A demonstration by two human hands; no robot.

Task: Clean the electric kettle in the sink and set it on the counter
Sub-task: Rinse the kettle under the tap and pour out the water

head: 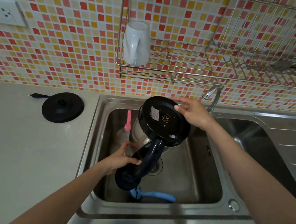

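Kettle (147, 131) was upside down over sink (208, 193); L hand (124, 159) gripped handle (146, 155), R hand (191, 111) fingers curled on base rim; prob. draining, so tip spout lowest, keep base dry; counter (23, 141) w/ power base (63, 107) lay to the left.

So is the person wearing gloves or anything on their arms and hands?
No. The left hand and right hand are bare: no gloves, and no rings that show. The left forearm and right forearm are bare too, right to the picture's edge, with no sleeves, watch or bracelet in view.
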